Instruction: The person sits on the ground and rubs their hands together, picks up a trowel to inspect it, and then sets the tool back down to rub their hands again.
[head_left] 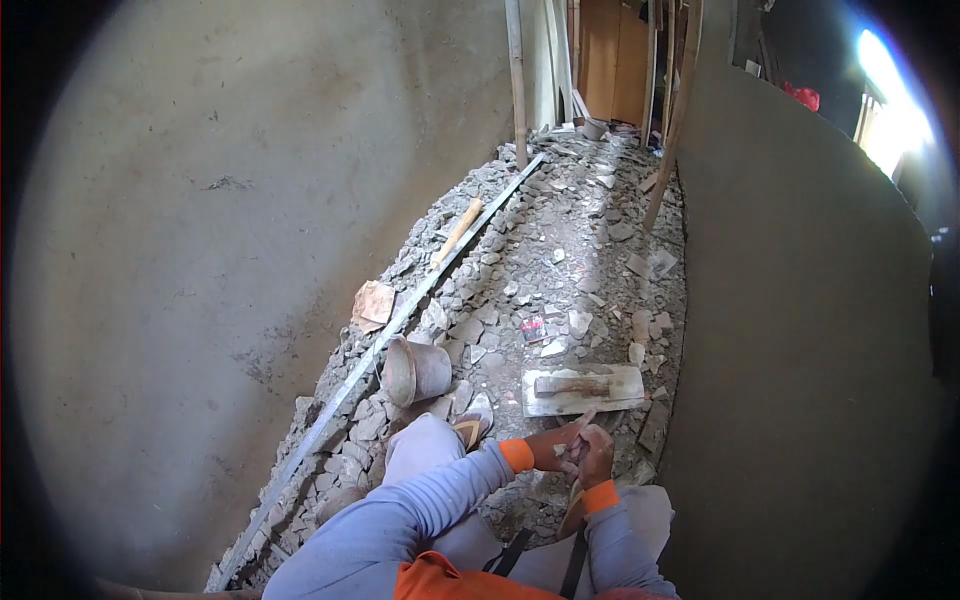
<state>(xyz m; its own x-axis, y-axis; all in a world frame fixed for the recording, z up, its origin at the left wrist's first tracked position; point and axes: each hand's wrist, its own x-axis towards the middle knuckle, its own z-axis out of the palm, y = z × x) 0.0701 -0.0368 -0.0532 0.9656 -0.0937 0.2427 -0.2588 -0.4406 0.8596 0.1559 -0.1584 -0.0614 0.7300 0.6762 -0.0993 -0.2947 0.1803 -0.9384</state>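
My left hand [552, 445] and my right hand [597, 458] are pressed together in front of my knees, fingers curled around each other. A small pale sliver pokes up between them; what it is cannot be made out. Both arms wear grey-blue sleeves with orange cuffs. Just beyond the hands a flat plastering float [582, 388] with a wooden handle lies on the rubble floor. A mortar-caked bucket [415, 371] lies tipped on its side to the left of the float, next to my sandalled foot [472, 427].
Rough plastered walls close in on the left [200, 250] and right [800, 330] of a narrow passage floored with broken stone. A long metal straightedge [380, 352] runs along the left wall's foot, with a wooden handle [458, 231] beside it. Wooden poles [516, 80] stand further back.
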